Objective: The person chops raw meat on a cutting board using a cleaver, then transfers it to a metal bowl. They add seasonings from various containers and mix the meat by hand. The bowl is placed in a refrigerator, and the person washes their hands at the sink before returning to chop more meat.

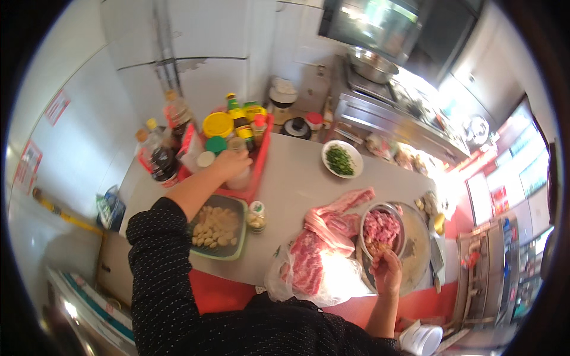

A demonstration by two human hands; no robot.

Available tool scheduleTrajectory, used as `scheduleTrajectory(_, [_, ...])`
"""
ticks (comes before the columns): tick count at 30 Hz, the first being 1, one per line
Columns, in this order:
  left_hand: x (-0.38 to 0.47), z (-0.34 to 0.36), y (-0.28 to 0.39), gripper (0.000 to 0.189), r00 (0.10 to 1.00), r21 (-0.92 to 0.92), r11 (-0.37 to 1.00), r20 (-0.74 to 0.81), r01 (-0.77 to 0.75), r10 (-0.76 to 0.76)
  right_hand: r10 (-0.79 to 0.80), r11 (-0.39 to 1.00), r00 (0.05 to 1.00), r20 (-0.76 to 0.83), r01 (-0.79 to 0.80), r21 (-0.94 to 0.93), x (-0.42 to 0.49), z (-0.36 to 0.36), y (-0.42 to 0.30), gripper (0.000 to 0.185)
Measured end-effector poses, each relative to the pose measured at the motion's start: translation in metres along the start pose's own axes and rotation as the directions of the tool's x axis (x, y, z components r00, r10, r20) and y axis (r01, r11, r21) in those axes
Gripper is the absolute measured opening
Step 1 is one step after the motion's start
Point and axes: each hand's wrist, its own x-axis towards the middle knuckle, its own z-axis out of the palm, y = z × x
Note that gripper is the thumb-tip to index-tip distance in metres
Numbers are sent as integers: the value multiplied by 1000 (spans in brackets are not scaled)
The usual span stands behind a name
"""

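My left hand (232,168) is curled around a clear jar (239,181) in a red plastic basket (263,153), hiding part of it. My right hand (386,270) is at the near rim of a metal bowl (403,240), fingers bunched together. Whether they pinch the rim or something small cannot be made out. Chopped raw meat (381,228) fills the bowl, with a brownish patch at its near side. The bowl stands on a round chopping board (416,249). Left of it, slabs of raw pork (307,258) lie partly on a clear plastic bag (278,278).
A green-rimmed tub (244,231) of peeled garlic and a small jar (257,217) stand near the basket. Chopped greens fill a white bowl (360,153) farther back. A cleaver (436,262) lies at the board's right. Sauce bottles (162,162) stand left of the basket.
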Motion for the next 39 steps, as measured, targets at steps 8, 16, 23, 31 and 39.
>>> scheduleTrajectory(8, [9,-38,-5,70,915,-36,975,338,-219,219,16,1000,996,-90,-15,15,-20,-17,10,19])
scheduleTrajectory(16, [8,-148,29,66,959,28,999,281,-36,27,29,997,999,-30,-31,-71,-15,-17,12,16])
scheduleTrajectory(23, [37,-284,141,63,962,-115,972,161,-204,221,-198,801,876,439,403,-442,9,27,-1,62])
scheduleTrajectory(31, [107,-260,335,71,646,-356,607,12,-711,763,-307,277,747,590,663,-695,-15,-63,-69,95])
scheduleTrajectory(39, [219,-180,542,83,416,-382,339,-139,-860,898,-200,397,913,357,408,-822,-5,-282,-70,80])
